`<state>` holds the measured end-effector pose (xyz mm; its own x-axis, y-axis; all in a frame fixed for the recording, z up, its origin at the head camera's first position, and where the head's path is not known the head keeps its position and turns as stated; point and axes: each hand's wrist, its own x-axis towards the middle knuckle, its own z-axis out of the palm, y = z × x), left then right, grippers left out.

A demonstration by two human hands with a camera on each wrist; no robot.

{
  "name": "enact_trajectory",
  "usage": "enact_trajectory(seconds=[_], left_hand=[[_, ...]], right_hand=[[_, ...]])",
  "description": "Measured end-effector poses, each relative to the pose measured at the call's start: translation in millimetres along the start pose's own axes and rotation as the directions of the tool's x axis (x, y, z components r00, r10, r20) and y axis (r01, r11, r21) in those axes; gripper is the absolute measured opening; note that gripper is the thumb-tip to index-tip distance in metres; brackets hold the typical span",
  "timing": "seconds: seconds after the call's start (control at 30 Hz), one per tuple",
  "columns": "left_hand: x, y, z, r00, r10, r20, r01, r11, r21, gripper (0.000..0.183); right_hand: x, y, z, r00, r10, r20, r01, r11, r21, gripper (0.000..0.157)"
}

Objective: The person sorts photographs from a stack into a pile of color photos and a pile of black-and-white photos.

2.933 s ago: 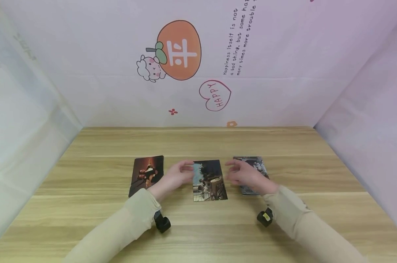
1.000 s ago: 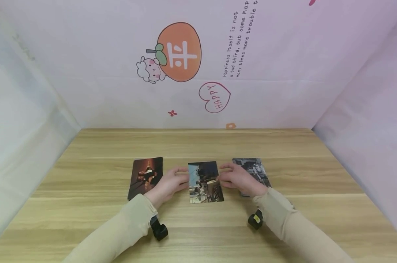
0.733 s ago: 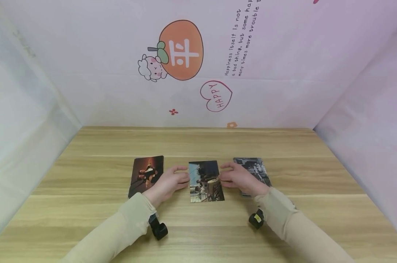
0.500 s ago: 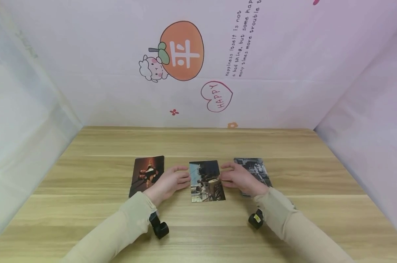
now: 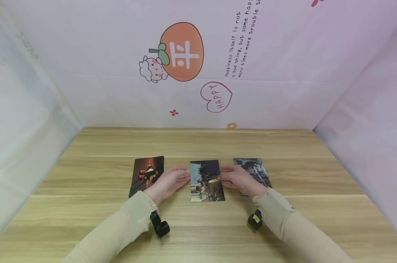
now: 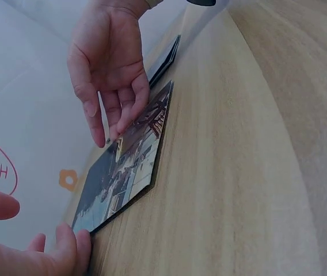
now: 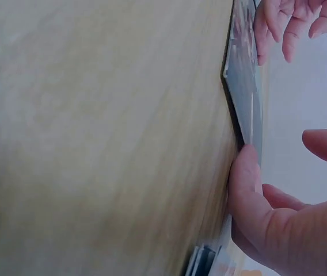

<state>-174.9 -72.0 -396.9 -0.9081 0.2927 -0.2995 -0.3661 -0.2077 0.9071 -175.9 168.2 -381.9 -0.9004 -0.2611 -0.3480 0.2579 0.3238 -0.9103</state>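
A stack of picture cards (image 5: 207,181) lies flat on the wooden table, its top picture showing a blue sky and a large drum-like shape. At its left edge, the fingertips of my left hand (image 5: 168,181) touch it with fingers loosely extended. My right hand (image 5: 242,180) touches the opposite edge, fingers slightly bent and not wrapped around it. In the left wrist view, the stack (image 6: 123,161) lies between both hands, and its side shows some thickness. The right wrist view catches the right hand's fingers (image 7: 250,184) against the stack's corner, the thumb raised away.
A second card stack (image 5: 147,173) with a reddish-dark picture lies at left, partly under the left wrist. A third stack (image 5: 256,170), greyish, lies at right, partly covered by the right hand. A printed cloth wall (image 5: 267,102) rises behind the table (image 5: 198,233).
The right hand has moved left from beside the middle stack to its edge. That stack has shifted slightly left, and the left hand with it. Both hands' fingers have drawn closer together.
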Motion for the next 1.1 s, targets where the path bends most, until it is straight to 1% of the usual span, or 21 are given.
enact_trajectory(seconds=[0.1,0.13,0.2,0.23,0.3,0.37,0.43,0.57,0.67,0.7,0.8,0.9,1.0,1.1], left_hand=[[-0.1,-1.3,0.3,1.000,0.007,0.001,-0.007,1.000,0.027,0.044],[-0.2,-1.5,0.7,1.000,0.009,-0.004,-0.008,0.999,0.051,0.044],[-0.4,-2.1,1.8,1.000,0.023,-0.007,-0.022,0.993,0.119,0.045],[-0.3,-2.8,2.2,0.999,0.036,-0.012,-0.033,0.984,0.178,0.045],[-0.4,-3.6,3.3,0.997,0.067,-0.028,-0.056,0.955,0.293,0.047],[-0.3,-4.2,4.4,0.994,0.098,-0.043,-0.073,0.915,0.397,0.050],[0.1,-4.6,4.7,0.991,0.121,-0.059,-0.078,0.875,0.478,0.052],[0.4,-4.0,1.3,0.987,0.135,-0.083,-0.071,0.845,0.531,0.055],[0.4,-2.5,-5.2,0.985,0.142,-0.093,-0.071,0.843,0.534,0.056],[-0.7,-1.1,-7.9,0.985,0.145,-0.095,-0.071,0.837,0.543,0.056],[-3.6,2.6,-17.1,0.984,0.149,-0.099,-0.068,0.823,0.564,0.057],[-9.0,8.4,-27.5,0.983,0.158,-0.098,-0.068,0.797,0.600,0.058],[-13.7,15.0,-38.9,0.980,0.171,-0.098,-0.074,0.780,0.622,0.057],[-19.5,21.5,-52.5,0.978,0.188,-0.090,-0.085,0.751,0.655,0.057]], right_hand=[[1.8,1.5,0.4,1.000,0.009,-0.007,-0.009,1.000,-0.013,0.052],[2.6,2.0,0.6,1.000,0.011,-0.014,-0.012,1.000,-0.018,0.051],[3.6,2.7,0.9,1.000,0.007,-0.017,-0.008,0.999,-0.039,0.050],[4.2,3.0,1.3,1.000,0.007,-0.022,-0.008,0.999,-0.046,0.050],[5.2,3.6,2.2,0.999,0.002,-0.038,-0.004,0.999,-0.051,0.050],[6.3,3.9,3.5,0.999,-0.012,-0.048,0.009,0.998,-0.061,0.051],[7.7,4.4,5.6,0.998,-0.032,-0.060,0.027,0.997,-0.073,0.052],[10.3,4.7,11.7,0.994,-0.085,-0.066,0.078,0.992,-0.097,0.053],[13.2,3.8,17.9,0.990,-0.123,-0.070,0.116,0.988,-0.103,0.054],[14.4,3.3,20.2,0.989,-0.131,-0.074,0.124,0.988,-0.096,0.055],[19.2,1.7,28.0,0.982,-0.168,-0.082,0.162,0.984,-0.079,0.057],[24.5,-1.6,38.0,0.977,-0.183,-0.107,0.178,0.983,-0.050,0.057],[30.2,-6.0,49.7,0.972,-0.193,-0.137,0.191,0.981,-0.028,0.055],[36.7,-11.0,63.2,0.969,-0.198,-0.146,0.203,0.979,0.019,0.055]])
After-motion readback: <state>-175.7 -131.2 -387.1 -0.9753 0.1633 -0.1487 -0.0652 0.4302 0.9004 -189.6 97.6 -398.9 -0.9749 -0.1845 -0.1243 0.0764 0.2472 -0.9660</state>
